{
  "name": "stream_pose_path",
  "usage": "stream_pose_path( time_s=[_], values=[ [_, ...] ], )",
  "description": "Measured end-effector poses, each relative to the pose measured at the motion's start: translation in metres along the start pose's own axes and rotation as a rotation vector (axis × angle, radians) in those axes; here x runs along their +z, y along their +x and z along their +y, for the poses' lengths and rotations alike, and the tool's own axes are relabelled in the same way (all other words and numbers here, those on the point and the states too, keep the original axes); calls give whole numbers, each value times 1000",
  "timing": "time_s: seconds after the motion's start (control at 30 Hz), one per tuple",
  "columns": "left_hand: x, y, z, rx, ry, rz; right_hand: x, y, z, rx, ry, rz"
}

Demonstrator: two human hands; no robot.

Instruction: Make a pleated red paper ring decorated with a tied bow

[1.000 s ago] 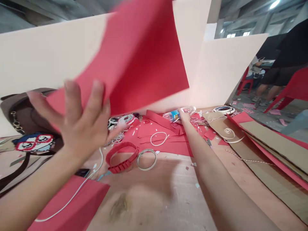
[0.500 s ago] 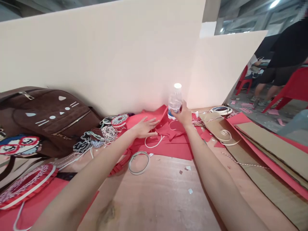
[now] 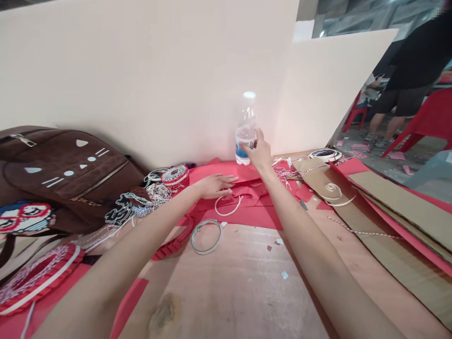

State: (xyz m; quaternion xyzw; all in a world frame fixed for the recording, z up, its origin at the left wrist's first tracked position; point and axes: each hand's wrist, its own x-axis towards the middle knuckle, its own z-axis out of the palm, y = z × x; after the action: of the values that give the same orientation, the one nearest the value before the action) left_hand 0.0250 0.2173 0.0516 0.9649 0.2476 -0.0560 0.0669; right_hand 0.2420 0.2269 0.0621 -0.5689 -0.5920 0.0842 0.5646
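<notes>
A clear plastic bottle [image 3: 246, 136] with a blue and white label and a white cap stands upright near the back wall, and my right hand [image 3: 260, 153] is closed round its right side. My left hand [image 3: 216, 186] lies flat with its fingers stretched on the red sheets [image 3: 243, 216], holding nothing. Just below it is a thin white ring [image 3: 229, 215] of cord. Nearer to me, a roll of tape [image 3: 205, 253] lies on the wooden table [image 3: 226, 292].
A brown backpack [image 3: 67, 174], tangled cords [image 3: 141, 202] and red pleated rings [image 3: 38, 278] are at the left. Cardboard strips [image 3: 395, 254] and striped string lie at the right. Behind the wall panel [image 3: 158, 80], a person [image 3: 411, 70] stands near red chairs.
My right hand and the bottle have moved left and up, onto the back of the red sheets. The red sheet under my left hand now lies flatter.
</notes>
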Motion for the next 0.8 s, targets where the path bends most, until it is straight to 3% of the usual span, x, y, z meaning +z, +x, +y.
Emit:
stream_pose_path(
  time_s=[0.2, 0.37, 0.47, 0.53, 0.63, 0.73, 0.8],
  values=[
    [-11, -12, 18, -166, -109, 65, 21, -22, 17, 89, -168, -136],
    [5, -35, 77, -163, -163, 186, 12, -16, 0, 167, -231, -114],
    [22, -48, 114, -156, -144, 77, -12, -9, -34, -1, -254, 82],
    [31, -53, 127, -156, -93, 33, -29, -14, -57, -189, -268, 123],
    [37, -57, 127, -211, -51, 83, -42, -42, -68, -398, -348, -113],
    [39, -61, 117, -285, -102, 86, -39, -84, -42, -419, -484, -481],
    [38, -64, 113, -303, -136, 70, -35, -110, -17, -371, -533, -580]
  ],
)
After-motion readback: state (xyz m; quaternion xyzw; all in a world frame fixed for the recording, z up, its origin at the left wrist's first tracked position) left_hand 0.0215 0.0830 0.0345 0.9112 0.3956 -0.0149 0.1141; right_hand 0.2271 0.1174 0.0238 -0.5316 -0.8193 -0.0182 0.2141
